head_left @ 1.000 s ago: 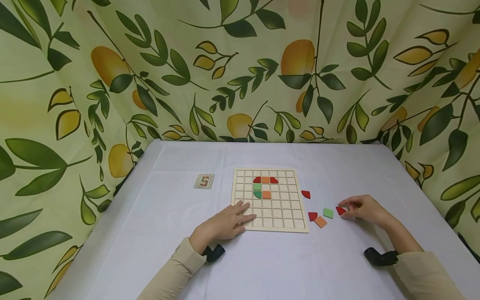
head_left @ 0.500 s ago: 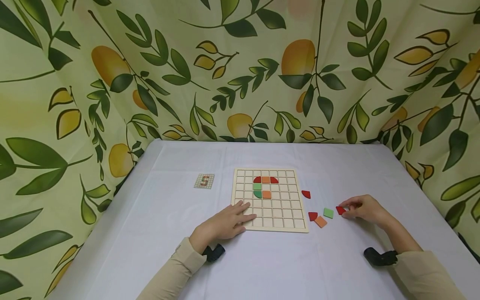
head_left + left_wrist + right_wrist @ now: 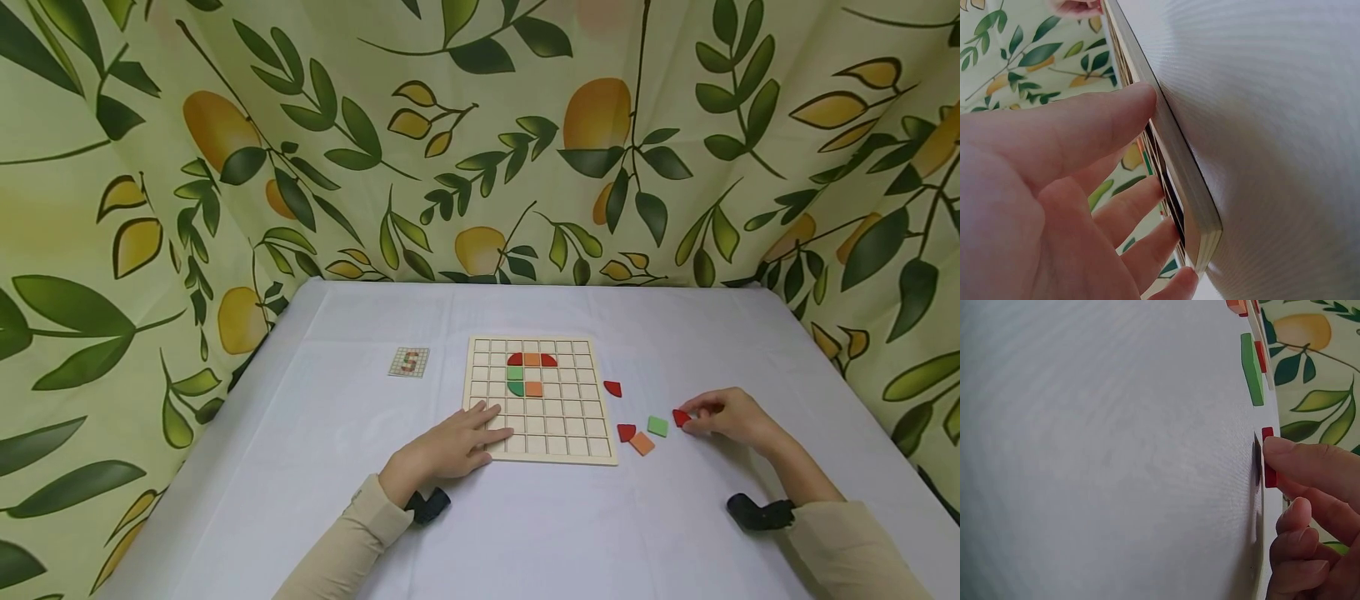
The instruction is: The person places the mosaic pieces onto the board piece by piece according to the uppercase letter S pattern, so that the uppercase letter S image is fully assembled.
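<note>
My right hand [image 3: 726,414] pinches a red quarter-round tile [image 3: 680,417] between thumb and fingers, right of the other loose tiles. In the right wrist view the red tile [image 3: 1269,457] shows edge-on, close over the cloth with a shadow beside it. My left hand [image 3: 450,442] rests with spread fingers on the near left corner of the wooden grid board [image 3: 555,425]. The left wrist view shows the thumb [image 3: 1116,106] along the board's edge [image 3: 1194,194]. On the board, red, orange and green tiles form a curve, among them an orange square [image 3: 533,389] and a green quarter-round [image 3: 515,388].
Right of the board lie a light green square [image 3: 657,427], an orange square [image 3: 642,443] and two red quarter-rounds, one near [image 3: 626,432] and one farther back [image 3: 612,389]. A small pattern card [image 3: 408,362] lies left of the board. A leaf-printed curtain [image 3: 480,150] hangs behind the table.
The red tile in my right hand has turned slightly between the fingers and risen a little. My left hand and the board stay as they were.
</note>
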Demonstrator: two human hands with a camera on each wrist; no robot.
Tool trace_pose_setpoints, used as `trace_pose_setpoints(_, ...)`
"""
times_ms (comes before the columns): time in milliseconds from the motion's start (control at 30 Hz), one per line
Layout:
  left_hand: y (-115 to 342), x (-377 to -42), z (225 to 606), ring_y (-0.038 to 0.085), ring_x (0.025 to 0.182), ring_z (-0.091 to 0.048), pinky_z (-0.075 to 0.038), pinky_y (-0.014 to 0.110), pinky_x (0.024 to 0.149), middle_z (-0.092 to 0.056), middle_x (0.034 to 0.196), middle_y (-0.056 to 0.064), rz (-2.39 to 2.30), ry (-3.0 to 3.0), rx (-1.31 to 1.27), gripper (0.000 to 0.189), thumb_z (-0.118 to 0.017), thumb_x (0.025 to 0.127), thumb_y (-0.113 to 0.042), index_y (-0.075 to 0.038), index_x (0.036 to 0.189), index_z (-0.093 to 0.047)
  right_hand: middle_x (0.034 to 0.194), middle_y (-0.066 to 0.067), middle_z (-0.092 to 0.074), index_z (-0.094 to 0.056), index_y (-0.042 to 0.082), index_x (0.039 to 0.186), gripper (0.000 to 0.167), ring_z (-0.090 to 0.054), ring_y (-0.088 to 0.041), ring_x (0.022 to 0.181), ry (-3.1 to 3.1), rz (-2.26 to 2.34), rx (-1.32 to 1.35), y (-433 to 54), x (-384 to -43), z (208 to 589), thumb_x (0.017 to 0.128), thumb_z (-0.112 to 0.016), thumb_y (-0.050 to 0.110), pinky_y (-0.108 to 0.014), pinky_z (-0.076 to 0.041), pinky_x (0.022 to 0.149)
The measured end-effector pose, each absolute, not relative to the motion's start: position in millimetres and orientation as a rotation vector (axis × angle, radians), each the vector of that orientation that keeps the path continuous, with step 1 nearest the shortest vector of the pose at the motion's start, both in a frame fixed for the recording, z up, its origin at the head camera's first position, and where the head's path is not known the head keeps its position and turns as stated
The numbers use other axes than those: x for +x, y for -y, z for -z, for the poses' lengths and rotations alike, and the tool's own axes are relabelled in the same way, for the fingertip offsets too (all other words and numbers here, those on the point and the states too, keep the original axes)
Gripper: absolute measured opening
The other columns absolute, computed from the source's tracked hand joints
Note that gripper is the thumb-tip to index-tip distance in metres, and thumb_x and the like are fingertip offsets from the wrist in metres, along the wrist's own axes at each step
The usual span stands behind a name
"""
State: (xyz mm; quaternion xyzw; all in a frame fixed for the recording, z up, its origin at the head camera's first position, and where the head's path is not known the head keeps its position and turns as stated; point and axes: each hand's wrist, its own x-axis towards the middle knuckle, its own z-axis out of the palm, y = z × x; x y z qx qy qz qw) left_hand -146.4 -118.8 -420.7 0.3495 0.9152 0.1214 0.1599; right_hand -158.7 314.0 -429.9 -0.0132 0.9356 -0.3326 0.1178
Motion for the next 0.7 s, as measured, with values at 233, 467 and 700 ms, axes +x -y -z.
trace_pose_setpoints(233, 119, -146, 420, 0.033, 0.151, -0.022, -0.025, 0.049, 0.123, -0.028, 0.161, 0.009, -0.338, -2.621, 1.01, 0.045, -0.052, 0.099, -0.023, -0.024, 0.144, -0.047, 0.074, 0.0, -0.053, -0.068, -0.008, 0.105, 0.034, -0.045, -0.007, 0.071, -2.742, 0.976, -0.024, -311, -160, 428, 0.081, -0.075, 0.015, -0.019, -0.038, 0.054)
trace_pose_setpoints(467, 118, -146, 419, 0.033, 0.151, -0.023, -0.026, 0.048, 0.123, -0.029, 0.16, 0.009, -0.328, -2.624, 1.012, 0.045, -0.052, 0.099, -0.024, -0.024, 0.144, -0.047, 0.074, 0.001, -0.053, -0.068, -0.008, 0.106, 0.035, -0.045, -0.006, 0.07, -2.742, 0.983, -0.024, -307, -162, 425, 0.082, -0.075, 0.015, -0.018, -0.038, 0.055)
trace_pose_setpoints(700, 118, -145, 418, 0.033, 0.15, -0.024, -0.026, 0.049, 0.123, -0.03, 0.16, 0.01, -0.325, -2.627, 1.016, 0.045, -0.053, 0.099, -0.023, -0.025, 0.143, -0.048, 0.075, 0.0, -0.053, -0.069, -0.007, 0.105, 0.036, -0.044, -0.008, 0.073, -2.756, 0.978, -0.05, -302, -164, 424, 0.082, -0.076, 0.02, -0.019, -0.036, 0.054)
